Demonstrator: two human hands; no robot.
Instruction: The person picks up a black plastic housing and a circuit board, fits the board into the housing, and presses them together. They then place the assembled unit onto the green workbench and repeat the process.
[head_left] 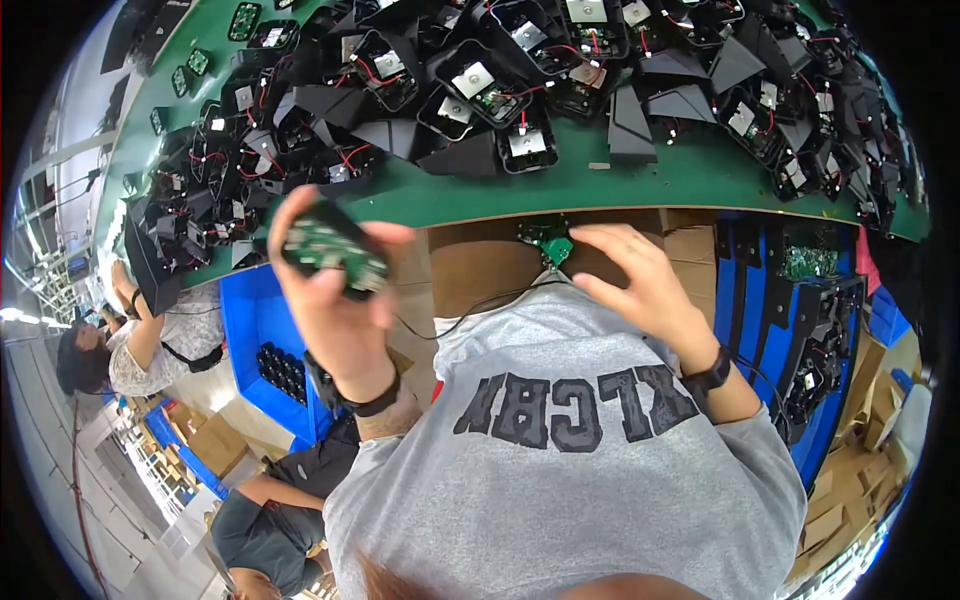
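Fingers of the left hand wrap a green board, left of the frame's centre, which is held up by the near edge of the green bench. One digit runs along the board's left edge, another shows at its right, and a fingertip overlaps the lower edge. The grip is about as wide as the board. Black shows along its upper side; blur hides whether that is a case.

Right hand, right of centre, holds nothing that shows. It is loosely open, palm down, the thumb well apart from the stretched fingers. Their tips are just beside a small cluster of boards at the centre of the frame, below the bench edge and above the hem of the grey shirt. Whether they touch it I cannot tell.

Dark bands circle both wrists, and a thin black cable curves between the arms.

Across the top of the frame, black cases crowd the bench, many with red wires and pale metal plates. Loose boards lie at the upper left. A blue bin at the left carries black parts; cardboard lies at the lower right.
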